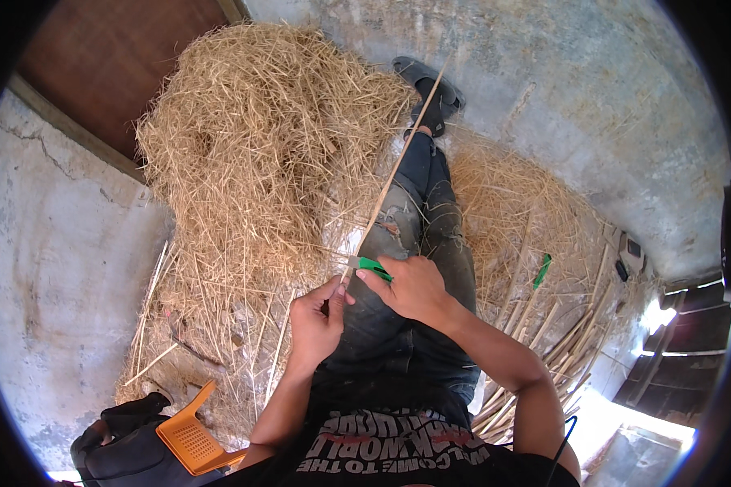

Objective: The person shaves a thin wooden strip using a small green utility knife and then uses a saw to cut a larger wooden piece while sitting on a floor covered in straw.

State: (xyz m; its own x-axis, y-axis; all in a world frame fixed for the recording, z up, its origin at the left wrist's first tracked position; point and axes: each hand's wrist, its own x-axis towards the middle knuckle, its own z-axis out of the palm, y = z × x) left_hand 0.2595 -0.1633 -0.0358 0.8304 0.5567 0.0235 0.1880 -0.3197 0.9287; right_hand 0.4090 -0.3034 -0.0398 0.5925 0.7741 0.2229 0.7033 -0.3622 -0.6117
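Observation:
A long, thin strip of bamboo or wood (394,170) slants up and away over my outstretched legs, its near end at my fingers. My left hand (317,321) pinches that near end between thumb and fingers. In my right hand (414,288) is a green-handled utility knife (374,266), gripped with the blade pointing left. The blade lies against the strip just beyond my left fingertips. My legs (426,235), in torn dark trousers, are stretched forward under the strip.
A big straw heap (260,130) rises at the left. On the right lie a second green knife (542,272), long thin sticks (573,337) and a small dark device (622,270). An orange plastic chair (188,438) stands lower left, beside a dark-clothed person (130,446). Concrete walls (593,105) enclose the space.

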